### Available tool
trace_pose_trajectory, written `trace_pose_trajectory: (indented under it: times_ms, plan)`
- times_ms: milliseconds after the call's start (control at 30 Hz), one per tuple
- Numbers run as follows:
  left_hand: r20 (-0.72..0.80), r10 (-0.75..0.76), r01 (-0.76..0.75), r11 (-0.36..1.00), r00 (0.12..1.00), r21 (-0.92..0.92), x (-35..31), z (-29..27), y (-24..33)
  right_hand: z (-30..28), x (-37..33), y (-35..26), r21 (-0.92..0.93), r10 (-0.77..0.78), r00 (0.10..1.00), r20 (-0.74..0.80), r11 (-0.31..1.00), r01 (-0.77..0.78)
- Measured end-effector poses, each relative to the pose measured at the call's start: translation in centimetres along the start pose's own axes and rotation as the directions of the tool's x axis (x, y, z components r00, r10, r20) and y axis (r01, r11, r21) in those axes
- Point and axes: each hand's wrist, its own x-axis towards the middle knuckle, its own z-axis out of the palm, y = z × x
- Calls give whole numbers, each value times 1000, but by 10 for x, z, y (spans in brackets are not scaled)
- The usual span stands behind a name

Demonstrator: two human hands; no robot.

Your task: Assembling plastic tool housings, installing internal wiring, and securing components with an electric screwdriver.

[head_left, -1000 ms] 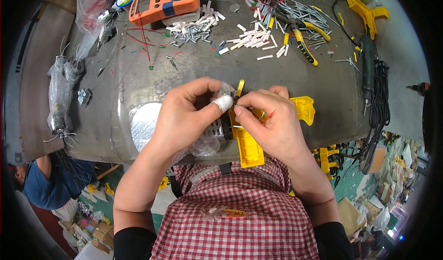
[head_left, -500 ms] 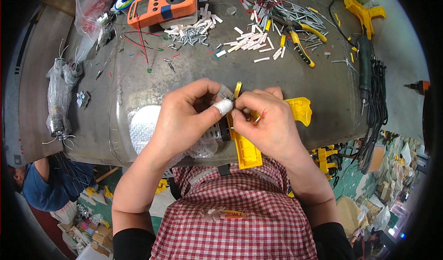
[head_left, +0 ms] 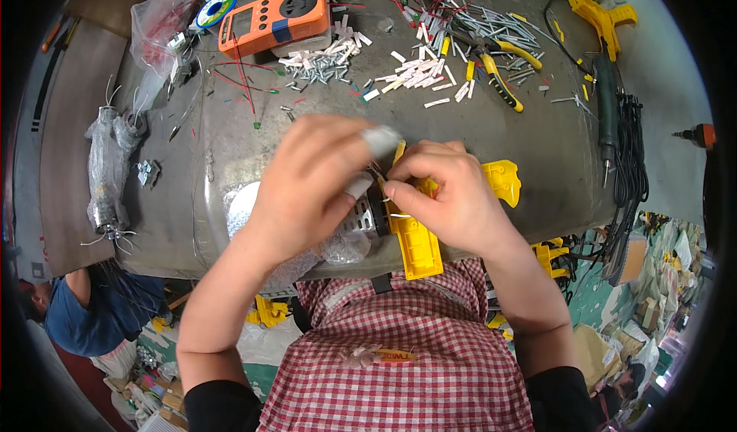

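Observation:
A yellow plastic housing shell (head_left: pixel 421 252) lies at the table's near edge, its ribbed inside facing up. Left of it, a perforated metal barrel (head_left: pixel 358 221) with a dark collar adjoins the shell, partly in bubble wrap. My right hand (head_left: pixel 449 194) is over the shell, thumb and forefinger pinched on thin wires (head_left: pixel 378 173). White and red wire pieces show below its fingers. My left hand (head_left: pixel 307 175), smeared by motion, hovers above the barrel, its taped forefinger and thumb apart with nothing visible between them. A second yellow piece (head_left: pixel 503 182) lies right of my right hand.
An orange multimeter (head_left: pixel 272 19) lies at the back, near screws (head_left: pixel 322 70) and white sleeves (head_left: pixel 422 71). Yellow-handled pliers (head_left: pixel 499 79) rest farther right. A soldering iron (head_left: pixel 606 117) with its cable is at the right edge. Wrapped parts (head_left: pixel 107 171) lie left. A person in blue (head_left: pixel 100 309) is beyond.
My left hand has lifted away from the wires, its forefinger and thumb spreading apart. My right hand stays pinched over the shell. The whole view has shifted slightly.

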Motion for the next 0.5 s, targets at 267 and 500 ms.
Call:
trace_pose_trajectory:
  times_ms: [267,500]
  plan:
    - [199,346,-383,902,917,198,2,-2,-12,-9,7,-1,135,108,976,190,982,-135]
    - [143,124,-166,929,982,331,13,-5,20,-3,1,-5,-155,-101,995,-12,983,98]
